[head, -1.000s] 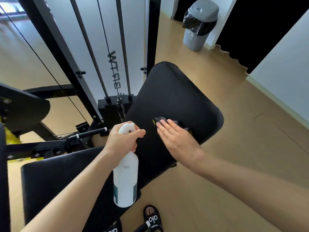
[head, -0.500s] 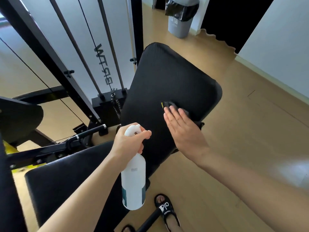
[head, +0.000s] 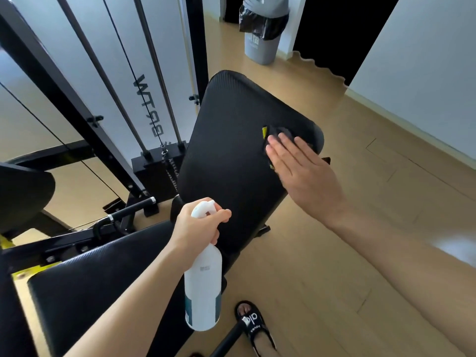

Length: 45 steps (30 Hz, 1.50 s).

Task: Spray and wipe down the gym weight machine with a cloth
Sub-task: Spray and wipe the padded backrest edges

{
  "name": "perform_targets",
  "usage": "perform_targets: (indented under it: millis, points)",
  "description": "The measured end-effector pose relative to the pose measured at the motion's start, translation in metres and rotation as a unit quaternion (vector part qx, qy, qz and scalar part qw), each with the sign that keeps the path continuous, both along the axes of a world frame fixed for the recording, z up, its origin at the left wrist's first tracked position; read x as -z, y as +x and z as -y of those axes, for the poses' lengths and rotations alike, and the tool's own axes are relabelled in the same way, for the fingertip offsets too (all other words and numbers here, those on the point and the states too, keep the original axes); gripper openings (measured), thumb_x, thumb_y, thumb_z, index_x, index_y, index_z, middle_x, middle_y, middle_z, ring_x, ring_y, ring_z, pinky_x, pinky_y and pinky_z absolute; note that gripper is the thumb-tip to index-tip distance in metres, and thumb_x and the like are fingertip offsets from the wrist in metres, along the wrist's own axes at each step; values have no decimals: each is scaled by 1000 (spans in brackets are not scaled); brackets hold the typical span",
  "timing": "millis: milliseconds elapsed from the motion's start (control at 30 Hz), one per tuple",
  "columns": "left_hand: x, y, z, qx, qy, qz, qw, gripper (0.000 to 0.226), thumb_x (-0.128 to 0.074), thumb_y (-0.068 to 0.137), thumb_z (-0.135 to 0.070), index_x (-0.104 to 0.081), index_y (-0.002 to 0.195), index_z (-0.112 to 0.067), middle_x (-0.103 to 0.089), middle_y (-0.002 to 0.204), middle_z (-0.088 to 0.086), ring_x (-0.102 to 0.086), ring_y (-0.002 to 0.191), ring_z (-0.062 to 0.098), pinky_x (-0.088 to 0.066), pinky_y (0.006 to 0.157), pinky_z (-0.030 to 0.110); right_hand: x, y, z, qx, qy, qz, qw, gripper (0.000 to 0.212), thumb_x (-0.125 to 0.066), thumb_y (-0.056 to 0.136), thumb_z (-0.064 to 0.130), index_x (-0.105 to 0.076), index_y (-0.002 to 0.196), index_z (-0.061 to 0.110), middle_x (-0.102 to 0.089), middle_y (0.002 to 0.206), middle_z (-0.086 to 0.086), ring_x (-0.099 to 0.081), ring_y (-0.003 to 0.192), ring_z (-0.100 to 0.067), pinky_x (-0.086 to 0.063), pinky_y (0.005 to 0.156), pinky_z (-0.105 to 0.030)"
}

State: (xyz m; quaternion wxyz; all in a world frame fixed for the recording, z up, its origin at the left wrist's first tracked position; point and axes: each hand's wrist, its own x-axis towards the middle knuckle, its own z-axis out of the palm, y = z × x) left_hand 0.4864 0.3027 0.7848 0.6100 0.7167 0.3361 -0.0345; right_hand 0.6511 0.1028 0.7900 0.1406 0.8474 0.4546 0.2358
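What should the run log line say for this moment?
step: wiping pad | right hand: flat, pressing cloth on back pad | left hand: gripping spray bottle, held aside

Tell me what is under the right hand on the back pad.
A dark cloth with a yellow tag lies under the right hand, pressed flat on the black back pad. Only its upper edge shows past the fingertips; the rest is covered by the palm.

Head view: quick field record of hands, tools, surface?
left hand: grips bottle by its trigger head, bottle hanging down
right hand: flat, fingers straight, pressing cloth on pad
cloth: dark, mostly hidden under hand
pad: black, tilted, cloth near its right edge
background: grey bin on wooden floor
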Motion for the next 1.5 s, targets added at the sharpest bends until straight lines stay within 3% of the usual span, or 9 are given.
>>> perform_targets:
  millis: [100, 200, 533, 667, 733, 967, 1167, 1367, 1500]
  points:
    - [-4, 6, 5, 6, -6, 12, 1000, 23, -73, 95, -17, -63, 75, -8, -48, 42, -3, -45, 37, 8, -45, 48, 22, 10, -12, -13, 73, 115, 1, 991, 52, -33, 109, 8, -15, 157, 2, -14, 165, -17, -8, 153, -32, -10, 124, -46]
    - [-5, 8, 2, -2, -9, 19, 1000, 22, -73, 95, -16, -65, 76, -8, -49, 42, -2, -45, 37, 9, -45, 47, 22, 36, -29, -25, 93, 134, -12, 987, 50, -23, 108, 3, -11, 157, -1, -10, 165, -20, -4, 153, -35, -8, 125, -47]
    - [15, -8, -14, -25, 8, 8, 1000, 23, -74, 94, -15, -65, 78, 0, -51, 48, 6, -46, 40, 13, -49, 60, 35, 126, -76, -22, -93, -131, -63, 985, 59, 3, 98, 4, -8, 154, -8, -12, 163, -25, -10, 151, -38, -7, 124, -46]
    - [16, -11, -25, -61, 5, -7, 998, 22, -75, 93, -15, -66, 75, -8, -53, 49, 4, -48, 40, 10, -50, 60, 34, 110, -47, -34, -164, -203, -74, 962, 54, -14, 103, 13, -24, 153, -4, -22, 161, -21, -20, 150, -34, -7, 122, -46]
    - [14, -11, -31, -74, -4, -4, 997, 20, -75, 93, -15, -66, 77, -6, -53, 49, 2, -48, 39, 8, -50, 57, 32, 88, -31, -48, -145, -204, -67, 966, 54, -23, 103, 17, -29, 153, -2, -24, 161, -19, -22, 150, -34, -7, 122, -46]
    - [16, -10, -64, -126, -2, 12, 992, 20, -74, 93, -14, -66, 86, 3, -54, 50, 1, -50, 39, 9, -49, 50, 27, 4, 41, -156, -41, -196, 33, 979, 61, -4, 99, 19, -5, 156, -4, -3, 165, -20, -2, 153, -36, 2, 124, -48]
    - [32, -12, -86, -161, -3, 17, 987, 20, -74, 94, -15, -65, 82, -1, -54, 53, 0, -49, 40, 9, -48, 48, 23, 62, 31, -196, -39, -220, 6, 975, 62, -7, 99, 19, 0, 153, -10, 2, 163, -26, 1, 152, -39, -1, 124, -47]
    - [50, -16, -93, -184, -2, 6, 983, 21, -74, 95, -16, -68, 79, -3, -54, 50, -3, -50, 41, 7, -49, 48, 20, 146, -46, -157, -162, -353, -96, 917, 62, -16, 104, 25, 5, 153, -7, 8, 164, -22, 7, 153, -34, 7, 123, -45]
    - [58, -17, -95, -200, -7, 1, 980, 21, -74, 94, -14, -68, 79, -1, -56, 55, 2, -51, 42, 10, -49, 49, 22, 144, -44, -161, -214, -396, -63, 891, 61, -16, 105, 28, 1, 155, -4, 5, 165, -20, 5, 153, -34, 8, 122, -47]
